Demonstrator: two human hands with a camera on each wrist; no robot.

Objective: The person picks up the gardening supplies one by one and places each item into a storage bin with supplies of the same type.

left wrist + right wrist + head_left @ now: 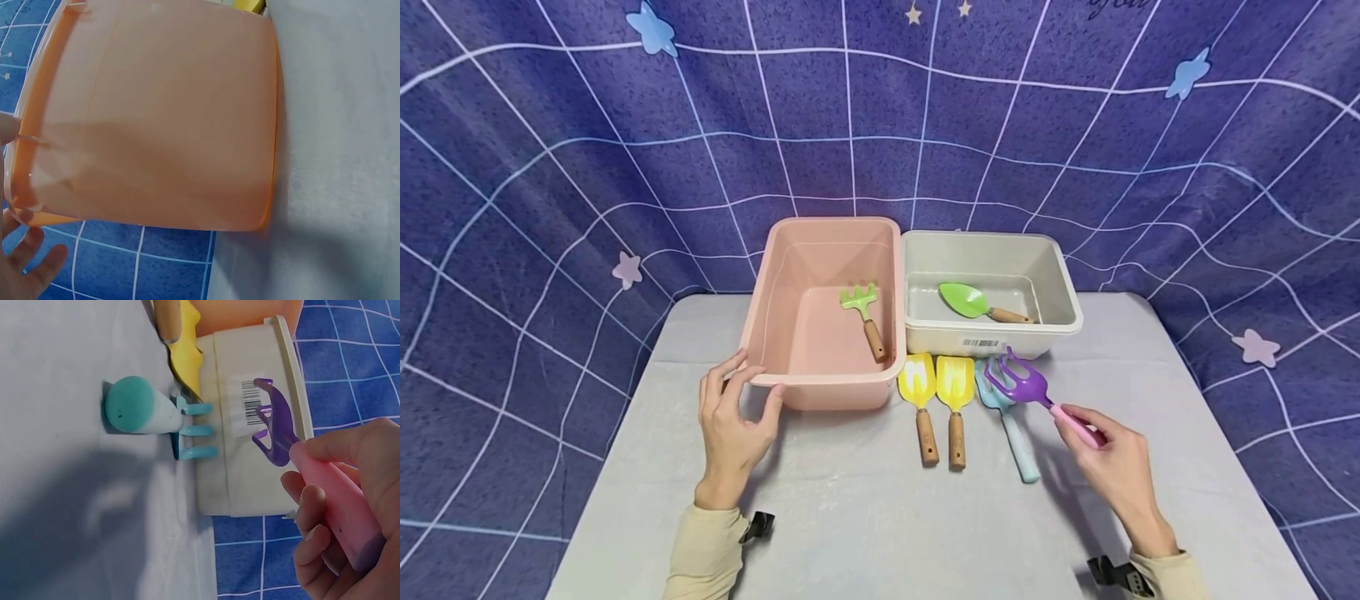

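Note:
My right hand (1101,450) pinches the pink handle of a purple toy rake (1017,385), lifted just in front of the grey bin (992,337); the purple rake (275,428) hangs by the bin's barcode label. My left hand (730,417) grips the front left rim of the pink bin (820,379). That pink bin (162,112) fills the left wrist view. A green rake (865,315) lies in the pink bin, a green trowel (973,302) in the grey one. On the table lie two yellow shovels (936,392) and a teal rake (1011,425).
The two bins stand side by side at the back of the grey table (865,508). A purple grid cloth with stars (550,167) hangs behind and around the table. The teal rake (150,415) lies against the grey bin's wall (219,425).

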